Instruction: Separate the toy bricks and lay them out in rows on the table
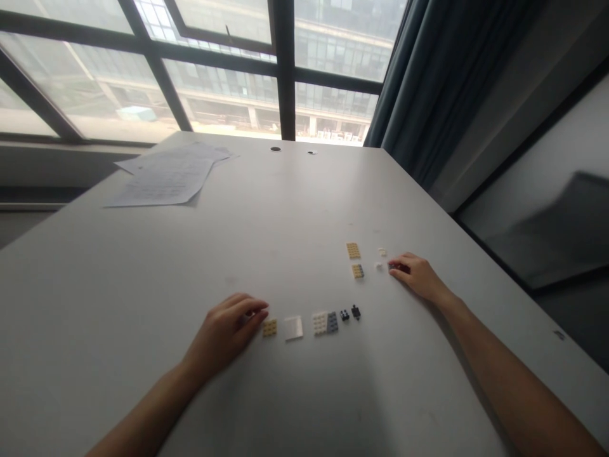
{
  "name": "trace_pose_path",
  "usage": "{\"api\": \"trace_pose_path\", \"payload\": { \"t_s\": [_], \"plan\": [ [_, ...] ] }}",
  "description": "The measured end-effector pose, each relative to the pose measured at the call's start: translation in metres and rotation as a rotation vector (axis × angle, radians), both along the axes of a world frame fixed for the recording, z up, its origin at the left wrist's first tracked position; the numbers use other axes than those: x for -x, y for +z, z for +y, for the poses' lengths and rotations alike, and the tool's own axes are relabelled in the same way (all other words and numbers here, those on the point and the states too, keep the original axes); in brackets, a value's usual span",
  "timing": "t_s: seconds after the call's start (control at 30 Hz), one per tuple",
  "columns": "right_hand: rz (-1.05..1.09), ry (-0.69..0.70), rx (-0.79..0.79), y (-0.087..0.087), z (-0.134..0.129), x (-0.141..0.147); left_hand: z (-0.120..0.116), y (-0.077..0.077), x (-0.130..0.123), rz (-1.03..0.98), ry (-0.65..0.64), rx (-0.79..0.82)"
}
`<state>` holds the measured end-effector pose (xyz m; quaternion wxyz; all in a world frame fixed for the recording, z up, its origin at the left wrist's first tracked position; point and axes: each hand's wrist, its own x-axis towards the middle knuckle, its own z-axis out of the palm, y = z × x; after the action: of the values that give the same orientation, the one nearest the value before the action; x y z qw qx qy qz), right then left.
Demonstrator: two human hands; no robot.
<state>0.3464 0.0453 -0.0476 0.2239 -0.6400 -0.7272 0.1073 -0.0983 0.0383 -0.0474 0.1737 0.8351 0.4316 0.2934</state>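
Hands (226, 327) (416, 276) beside small studded bricks (320, 324), white table (266, 400).

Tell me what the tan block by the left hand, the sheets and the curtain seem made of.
The tan block looks like moulded plastic, going by its rows of studs; its gloss is unclear. The sheets look like thin, matte paper, with faint print. The curtain seems dull, dark blue fabric, hanging in folds; which fibre, I can't tell.

1. The left hand (233, 327) hovered beside a yellow brick (269, 327).
2. The right hand (415, 274) pinched a small grey piece (391, 266).
3. Papers (166, 174) lay on the white bench (266, 235).
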Motion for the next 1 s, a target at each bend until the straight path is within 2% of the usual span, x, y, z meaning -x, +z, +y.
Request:
{"api": "trace_pose_path", "payload": {
  "t_s": [0.13,0.37,0.67,0.87,1.0],
  "plan": [
    [-0.012,-0.007,-0.013,0.000,-0.001,0.000,0.000,-0.001,0.001,0.009,-0.018,-0.027],
    [-0.002,-0.038,-0.078,-0.002,-0.009,-0.001,-0.005,-0.001,0.004,0.098,-0.219,-0.038],
    [0.096,-0.041,-0.195,0.004,-0.033,0.014,-0.009,-0.004,-0.003,0.056,-0.198,-0.071],
    [0.155,-0.042,-0.263,0.009,-0.040,0.026,-0.010,-0.005,-0.004,0.058,-0.198,-0.089],
    [0.158,-0.037,-0.275,0.006,-0.042,0.032,-0.010,-0.008,-0.004,0.054,-0.191,-0.085]
  ]
}}
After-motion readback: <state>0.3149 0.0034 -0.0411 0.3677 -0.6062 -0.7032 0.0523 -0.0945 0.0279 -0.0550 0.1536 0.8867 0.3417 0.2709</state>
